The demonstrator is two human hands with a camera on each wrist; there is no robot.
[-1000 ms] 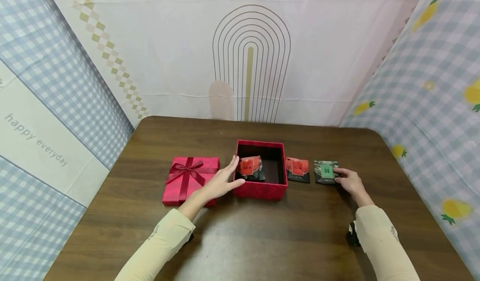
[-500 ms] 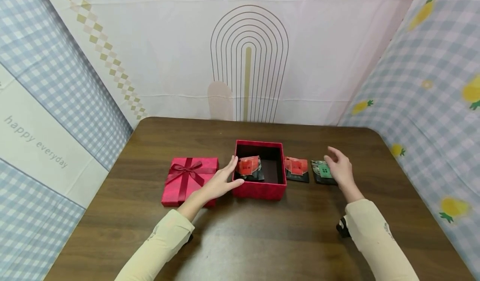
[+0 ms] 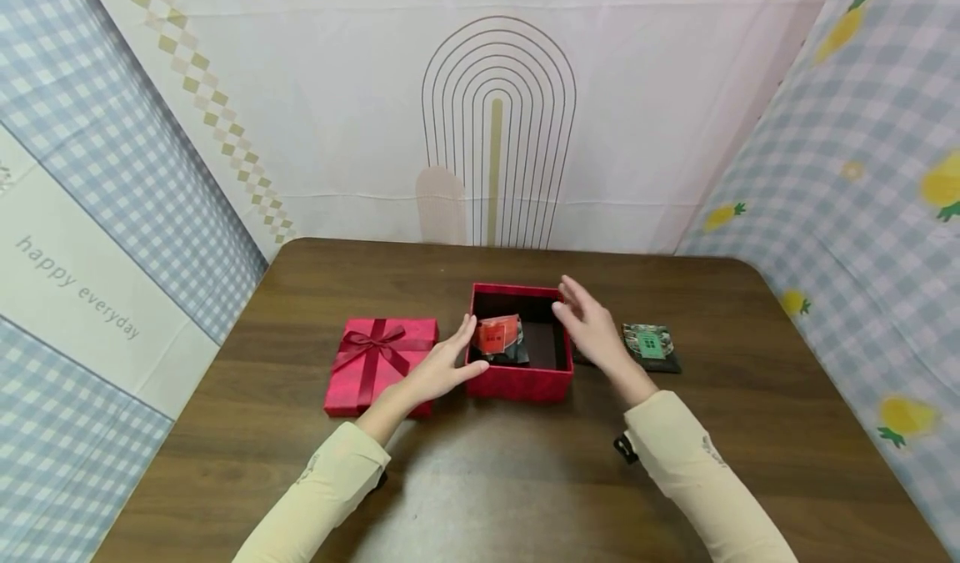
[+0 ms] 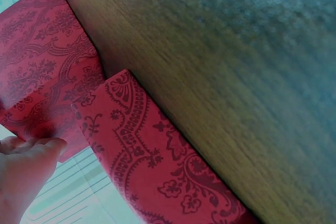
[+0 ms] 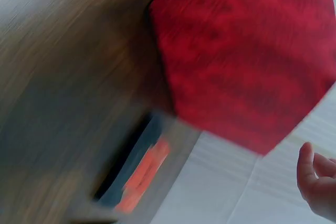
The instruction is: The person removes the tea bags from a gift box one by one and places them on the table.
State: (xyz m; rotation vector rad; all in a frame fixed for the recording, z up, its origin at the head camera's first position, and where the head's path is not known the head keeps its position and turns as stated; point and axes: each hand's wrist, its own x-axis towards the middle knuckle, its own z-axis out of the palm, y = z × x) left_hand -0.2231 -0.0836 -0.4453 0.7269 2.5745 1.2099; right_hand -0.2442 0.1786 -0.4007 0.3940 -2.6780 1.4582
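Note:
An open red gift box (image 3: 519,384) stands mid-table, with a red-and-black packet (image 3: 498,336) leaning inside at its left. My left hand (image 3: 437,370) touches the box's left wall, thumb by the front corner and fingers extended. Over the box's right rim hovers my right hand (image 3: 597,335), fingers loosely bent and nothing in them. Beneath that hand, a second red-and-black packet (image 5: 140,174) lies on the table beside the box; in the head view it is almost wholly covered. Farther right lies a green-and-black packet (image 3: 649,347).
The red lid (image 3: 347,388) with a ribbon bow (image 3: 378,343) lies left of the box, under the left forearm. The brown wooden table (image 3: 480,480) ends at a white printed cloth (image 3: 337,87) behind. Checked cloths hang on both sides.
My right hand has left the green-and-black packet, lifted, and swung left to the box's right rim. The green packet stays on the table. My left hand stays at the box.

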